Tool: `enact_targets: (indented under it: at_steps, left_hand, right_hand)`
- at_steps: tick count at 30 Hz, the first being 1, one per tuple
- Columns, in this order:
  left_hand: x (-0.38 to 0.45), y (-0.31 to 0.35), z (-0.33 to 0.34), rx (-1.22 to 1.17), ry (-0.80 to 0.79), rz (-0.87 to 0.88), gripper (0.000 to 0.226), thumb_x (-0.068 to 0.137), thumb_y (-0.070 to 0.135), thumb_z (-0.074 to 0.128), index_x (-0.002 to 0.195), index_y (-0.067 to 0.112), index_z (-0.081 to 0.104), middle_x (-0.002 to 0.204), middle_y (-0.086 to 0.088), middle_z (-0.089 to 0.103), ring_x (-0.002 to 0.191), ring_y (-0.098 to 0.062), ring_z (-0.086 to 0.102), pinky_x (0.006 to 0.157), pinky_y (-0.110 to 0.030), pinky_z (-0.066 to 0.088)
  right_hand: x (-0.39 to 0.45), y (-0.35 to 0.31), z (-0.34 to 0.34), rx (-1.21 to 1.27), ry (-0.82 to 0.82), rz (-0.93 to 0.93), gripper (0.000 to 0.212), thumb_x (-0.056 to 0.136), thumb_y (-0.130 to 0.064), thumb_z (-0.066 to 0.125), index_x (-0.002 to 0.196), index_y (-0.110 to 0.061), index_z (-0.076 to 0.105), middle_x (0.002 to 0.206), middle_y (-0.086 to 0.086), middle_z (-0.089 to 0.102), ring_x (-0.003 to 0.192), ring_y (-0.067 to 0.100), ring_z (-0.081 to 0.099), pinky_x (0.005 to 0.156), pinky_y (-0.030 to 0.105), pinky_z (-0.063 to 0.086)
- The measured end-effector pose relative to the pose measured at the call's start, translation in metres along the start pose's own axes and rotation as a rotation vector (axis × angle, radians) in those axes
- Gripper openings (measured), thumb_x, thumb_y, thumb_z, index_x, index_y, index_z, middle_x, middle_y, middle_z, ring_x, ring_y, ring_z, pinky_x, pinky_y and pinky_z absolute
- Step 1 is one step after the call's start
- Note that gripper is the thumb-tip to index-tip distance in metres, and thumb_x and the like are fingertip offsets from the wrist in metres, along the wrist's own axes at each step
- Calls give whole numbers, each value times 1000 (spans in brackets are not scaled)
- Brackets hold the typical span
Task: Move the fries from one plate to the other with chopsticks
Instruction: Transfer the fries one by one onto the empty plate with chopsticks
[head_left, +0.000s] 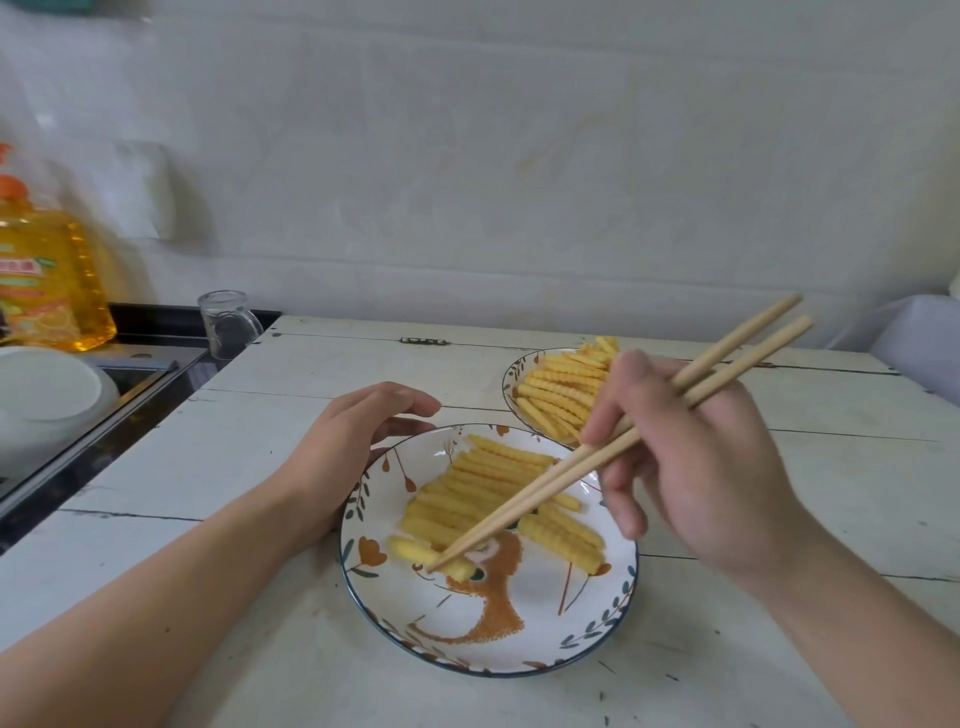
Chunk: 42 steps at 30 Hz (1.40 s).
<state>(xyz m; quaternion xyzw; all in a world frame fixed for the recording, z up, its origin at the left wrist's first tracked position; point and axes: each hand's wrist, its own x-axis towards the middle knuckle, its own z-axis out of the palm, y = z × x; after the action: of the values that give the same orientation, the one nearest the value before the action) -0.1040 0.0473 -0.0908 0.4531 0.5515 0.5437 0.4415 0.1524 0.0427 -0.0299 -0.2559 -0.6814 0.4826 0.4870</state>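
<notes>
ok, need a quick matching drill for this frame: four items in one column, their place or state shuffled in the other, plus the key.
Items
1. chopsticks
2. near plate
3. glass cup
4. oil bottle

Place or state
A. far left, beside the wall, orange cap
B. held in the right hand, tips down on a fry
C. left hand rests against its left rim
D. at the table's far left corner, by the dark counter

Pairs: 1-B, 2-C, 3-D, 4-A
</notes>
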Motion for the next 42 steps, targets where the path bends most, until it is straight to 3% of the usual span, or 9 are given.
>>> enact_targets:
  at_steps: [4, 10, 15, 20, 25, 33, 38, 42]
  left_hand:
    - [1, -1, 0, 3, -5, -1, 36, 86, 45, 59, 97, 20, 82, 111, -15, 78, 113, -37, 72, 107, -64, 51]
    - [1, -1, 0, 6, -6, -5, 37, 85, 46, 59, 98, 20, 82, 111, -14, 78, 106, -35, 73, 106, -63, 52]
    - [1, -1, -1, 9, -1, 6, 37, 86, 45, 59, 98, 19, 82, 112, -14, 78, 110, -36, 73, 108, -65, 51]
    - [5, -6, -2, 12, 9, 6, 32, 106, 33, 54, 98, 18, 82, 114, -13, 77, 113, -35, 72, 108, -65, 50]
    - [7, -7, -2, 13, 20, 1, 36, 109, 29, 50, 98, 18, 82, 114, -14, 77, 110, -35, 73, 107, -64, 51]
    - [6, -7, -2, 11, 25, -7, 36, 109, 29, 50, 97, 18, 82, 111, -14, 79, 112, -37, 73, 107, -64, 53]
    - [4, -7, -3, 10, 12, -11, 36, 109, 30, 50, 97, 19, 82, 111, -14, 78, 109, -36, 73, 107, -63, 51]
    - [2, -3, -1, -13, -1, 4, 30, 102, 34, 57, 95, 19, 82, 112, -14, 78, 107, -31, 73, 103, -59, 53]
  right_hand:
    - [-7, 3, 8, -85, -62, -37, 43, 94, -43, 56, 66, -11, 63, 47, 9, 48, 31, 22, 45, 37, 21, 35]
    - [-6, 2, 5, -142, -8, -81, 38, 89, -37, 64, 66, -7, 57, 43, 16, 40, 30, 19, 40, 37, 17, 33]
    - [10, -8, -18, -68, 213, -108, 41, 83, -45, 71, 59, -15, 59, 43, 5, 41, 27, 19, 34, 38, 17, 27]
    - [25, 5, -58, -279, 415, -123, 38, 102, -32, 54, 71, -12, 63, 49, 2, 48, 33, 19, 43, 36, 21, 33]
    - [32, 30, -62, -310, 404, -59, 36, 102, -32, 55, 75, -11, 67, 51, 2, 51, 35, 21, 48, 38, 25, 38]
    - [30, 43, -44, -509, 275, -148, 45, 102, -43, 51, 75, -9, 63, 51, 12, 54, 39, 27, 55, 44, 33, 45]
    - [31, 16, -47, -186, 444, -118, 44, 106, -31, 46, 69, -12, 63, 47, 3, 49, 31, 21, 45, 35, 23, 35]
    - [16, -8, -30, 33, 233, -29, 48, 92, -45, 50, 57, -15, 66, 45, 8, 47, 29, 23, 39, 36, 21, 32]
